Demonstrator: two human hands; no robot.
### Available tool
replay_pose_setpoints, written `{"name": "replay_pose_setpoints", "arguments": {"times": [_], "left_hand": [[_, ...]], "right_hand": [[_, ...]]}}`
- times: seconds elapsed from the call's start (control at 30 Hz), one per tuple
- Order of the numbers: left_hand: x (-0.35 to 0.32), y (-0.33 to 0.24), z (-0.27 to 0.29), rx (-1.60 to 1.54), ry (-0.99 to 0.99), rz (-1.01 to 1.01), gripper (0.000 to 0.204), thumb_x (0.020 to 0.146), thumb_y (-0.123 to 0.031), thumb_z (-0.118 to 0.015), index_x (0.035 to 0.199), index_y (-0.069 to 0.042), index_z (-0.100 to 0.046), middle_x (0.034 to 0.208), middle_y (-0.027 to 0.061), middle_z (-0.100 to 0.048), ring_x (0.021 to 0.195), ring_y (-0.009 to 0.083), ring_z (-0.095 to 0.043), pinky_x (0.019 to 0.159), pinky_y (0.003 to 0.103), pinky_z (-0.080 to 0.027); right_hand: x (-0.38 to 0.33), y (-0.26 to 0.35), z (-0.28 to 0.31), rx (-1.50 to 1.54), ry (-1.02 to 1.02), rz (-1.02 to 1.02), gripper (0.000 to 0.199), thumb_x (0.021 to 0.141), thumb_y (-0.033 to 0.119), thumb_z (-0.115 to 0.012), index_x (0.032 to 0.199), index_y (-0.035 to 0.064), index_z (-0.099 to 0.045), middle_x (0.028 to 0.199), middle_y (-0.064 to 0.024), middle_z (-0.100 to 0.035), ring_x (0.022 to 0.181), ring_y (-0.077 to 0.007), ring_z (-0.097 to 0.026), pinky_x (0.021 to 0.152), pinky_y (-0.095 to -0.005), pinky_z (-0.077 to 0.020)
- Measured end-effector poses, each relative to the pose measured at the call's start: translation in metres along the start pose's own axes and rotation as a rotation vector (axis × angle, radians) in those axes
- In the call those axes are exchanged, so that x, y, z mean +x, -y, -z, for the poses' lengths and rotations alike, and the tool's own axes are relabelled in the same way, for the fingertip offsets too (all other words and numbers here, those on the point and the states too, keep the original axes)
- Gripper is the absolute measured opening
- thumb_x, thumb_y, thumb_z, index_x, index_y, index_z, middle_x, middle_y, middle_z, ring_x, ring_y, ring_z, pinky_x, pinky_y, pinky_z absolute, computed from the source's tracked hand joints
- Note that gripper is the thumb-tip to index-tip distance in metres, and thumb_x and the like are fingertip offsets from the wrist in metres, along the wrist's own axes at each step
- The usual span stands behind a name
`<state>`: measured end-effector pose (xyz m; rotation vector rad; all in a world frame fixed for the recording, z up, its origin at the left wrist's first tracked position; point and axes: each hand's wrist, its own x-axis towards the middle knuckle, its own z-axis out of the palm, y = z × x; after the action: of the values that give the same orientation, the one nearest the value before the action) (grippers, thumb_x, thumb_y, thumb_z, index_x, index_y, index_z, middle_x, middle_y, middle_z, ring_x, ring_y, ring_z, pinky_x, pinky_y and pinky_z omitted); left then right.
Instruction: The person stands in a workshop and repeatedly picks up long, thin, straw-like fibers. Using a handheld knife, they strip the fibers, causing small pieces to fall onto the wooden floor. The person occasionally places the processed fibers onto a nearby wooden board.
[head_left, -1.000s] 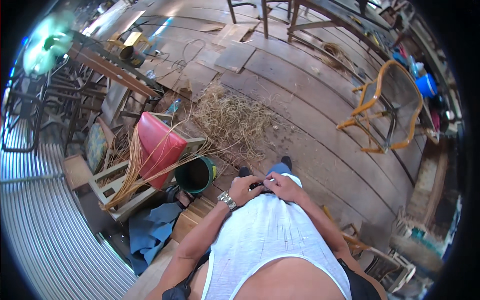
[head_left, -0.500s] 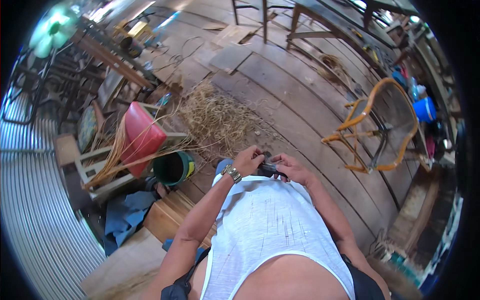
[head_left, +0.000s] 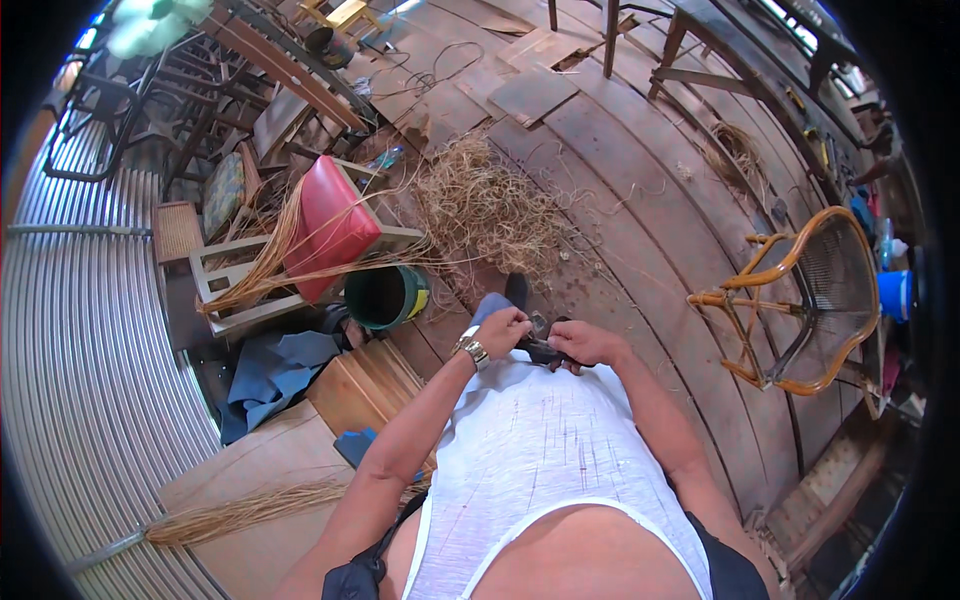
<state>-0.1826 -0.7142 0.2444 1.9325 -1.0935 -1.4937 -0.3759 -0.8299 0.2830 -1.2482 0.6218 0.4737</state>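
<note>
Both hands meet at my waist, just beyond the hem of a white sleeveless shirt (head_left: 545,440). My left hand (head_left: 498,332), with a metal watch (head_left: 470,351) on its wrist, has its thumb and fingers pinched together; what is between them is too small to make out. My right hand (head_left: 590,343) is closed with its fingers curled on a black item (head_left: 541,350) with a shiny part. Its kind is not clear, and the fingers partly cover it. Beyond the hands, a dark shoe (head_left: 516,290) and a blue trouser leg (head_left: 489,306) show.
Ahead, a heap of cane strips (head_left: 490,200) lies on the plank floor (head_left: 620,220). To the left are a red-cushioned chair (head_left: 335,230) lying tipped, a green bucket (head_left: 385,297) and blue cloth (head_left: 275,380). A rattan chair (head_left: 800,300) stands right.
The view has shifted, so the surroundings sit further right, and a bundle of cane shows at lower left. My hands stay together at the waist, their fingers slightly shifted around the black item.
</note>
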Motion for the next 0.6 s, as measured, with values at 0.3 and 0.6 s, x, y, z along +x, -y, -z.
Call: {"name": "replay_pose_setpoints", "arguments": {"times": [0.3,0.6], "left_hand": [[0.017,0.014,0.031,-0.125,0.187,-0.103,0.023,0.090,-0.019,-0.062,0.101,0.001,-0.063,0.090,0.0033,-0.065,0.082,0.0101,-0.058,0.075,0.026,-0.048],[0.026,0.032,0.140,0.284,0.068,-0.340,0.032,0.075,-0.031,-0.069,0.097,-0.009,-0.067,0.085,0.0140,-0.070,0.073,0.0254,-0.068,0.068,0.035,-0.052]], "right_hand": [[0.033,0.012,0.006,0.145,-0.041,-0.116,0.017,0.093,0.015,-0.046,0.096,0.0032,-0.058,0.074,-0.0052,-0.062,0.056,-0.0088,-0.054,0.051,-0.0249,-0.0451],[0.132,0.052,-0.038,-0.053,-0.432,0.089,0.028,0.095,0.028,-0.052,0.083,0.0045,-0.060,0.074,0.0020,-0.057,0.066,-0.0070,-0.049,0.057,-0.0263,-0.0409]]}}
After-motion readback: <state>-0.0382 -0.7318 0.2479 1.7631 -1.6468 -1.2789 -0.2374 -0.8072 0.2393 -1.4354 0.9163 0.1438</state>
